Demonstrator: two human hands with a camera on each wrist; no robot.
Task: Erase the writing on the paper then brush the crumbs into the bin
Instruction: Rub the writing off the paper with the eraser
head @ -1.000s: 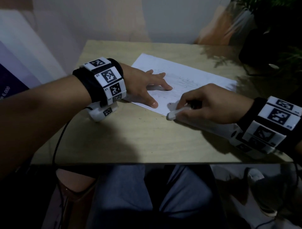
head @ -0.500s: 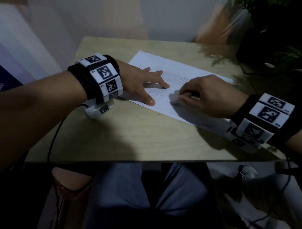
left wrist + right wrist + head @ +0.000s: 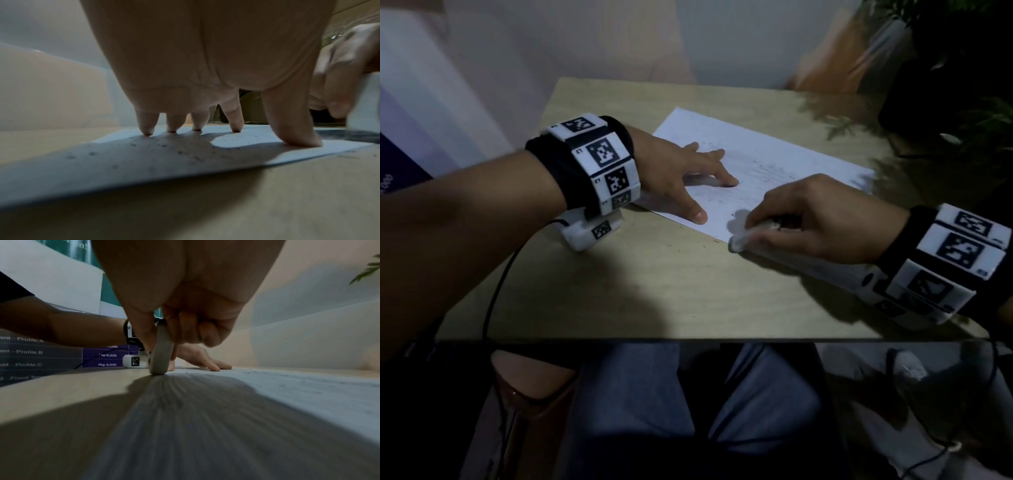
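The paper (image 3: pixel 774 164) lies flat on the desk (image 3: pixel 654 284), its long axis running from about ten o'clock to four o'clock. The left hand (image 3: pixel 674 171) rests open on it, spread fingertips (image 3: pixel 236 128) pressing its ten o'clock end down. The right hand (image 3: pixel 815 219) pinches a white eraser (image 3: pixel 161 350), whose tip meets the sheet at its near edge, toward six o'clock. Faint writing lies at twelve o'clock from the eraser, so the right hand is nearer. Dark crumbs (image 3: pixel 164 145) dot the paper; no bin shows.
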